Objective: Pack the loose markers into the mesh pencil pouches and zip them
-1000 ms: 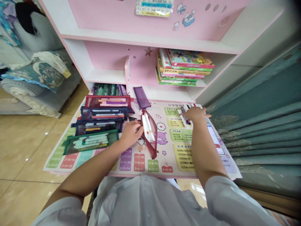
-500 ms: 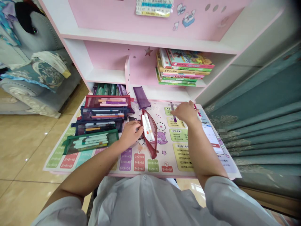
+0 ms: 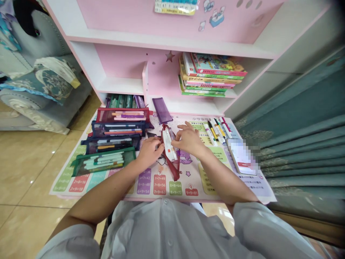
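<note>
A dark red mesh pencil pouch [image 3: 175, 175] lies unzipped on the printed desk mat, with several white markers [image 3: 168, 145] inside. My left hand [image 3: 150, 151] pinches the pouch's left edge between thumb and fingers. Over the right side of the opening is my right hand [image 3: 189, 139], its thumb and forefinger at a marker with a purplish barrel [image 3: 172, 133] that lies alongside the white ones. The fingers partly cover this marker.
Filled mesh pouches, red [image 3: 105, 114], navy [image 3: 97, 128] and green [image 3: 78, 167], lie at left. A flat purple pouch [image 3: 162, 110] is behind. Loose markers [image 3: 215, 130] and a phone [image 3: 238, 154] lie right. Books [image 3: 207, 79] sit on the shelf.
My right hand has moved left from the loose markers to the red pouch, bringing the purplish marker to its opening. My left hand stays at the pouch's edge.
</note>
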Motion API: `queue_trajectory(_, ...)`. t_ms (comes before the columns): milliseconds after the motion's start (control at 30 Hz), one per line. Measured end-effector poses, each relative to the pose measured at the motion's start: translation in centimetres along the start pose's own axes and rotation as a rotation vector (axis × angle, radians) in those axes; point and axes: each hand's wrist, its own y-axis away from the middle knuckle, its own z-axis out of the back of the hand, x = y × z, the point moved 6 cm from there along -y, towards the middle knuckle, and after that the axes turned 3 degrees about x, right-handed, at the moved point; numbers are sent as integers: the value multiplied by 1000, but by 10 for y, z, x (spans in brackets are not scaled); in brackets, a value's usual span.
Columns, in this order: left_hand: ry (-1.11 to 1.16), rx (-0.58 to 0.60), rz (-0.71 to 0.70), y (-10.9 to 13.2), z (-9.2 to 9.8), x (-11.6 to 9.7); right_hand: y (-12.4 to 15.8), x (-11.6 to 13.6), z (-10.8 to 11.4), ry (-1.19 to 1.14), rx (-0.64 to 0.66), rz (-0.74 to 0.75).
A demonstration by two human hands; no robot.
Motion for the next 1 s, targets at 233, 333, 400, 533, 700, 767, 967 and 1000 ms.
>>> queue_trajectory(233, -2, 2, 20, 0, -1, 1, -1, 5, -14, 13, 33, 27)
queue_trajectory(333, -9, 18, 28, -1, -2, 1, -1, 9, -19, 44, 66, 35)
queue_trajectory(400, -21, 27, 33, -1, -2, 2, -1, 10, -20, 64, 76, 46)
queue_trajectory(533, -49, 50, 9, -3, -2, 1, 1, 9, -13, 117, 100, 159)
queue_trajectory(700, -103, 102, 5, -5, -1, 2, 11, -5, -7, 217, 220, 408)
queue_trajectory(767, -113, 115, -4, -5, -1, 1, 16, -13, -6, 219, 235, 491)
queue_trajectory(967, -151, 160, -15, -6, 0, -2, 20, -18, -5, 303, 93, 602)
queue_trajectory(1000, -163, 173, -17, -6, 0, -4, 20, -16, -6, 311, 86, 633)
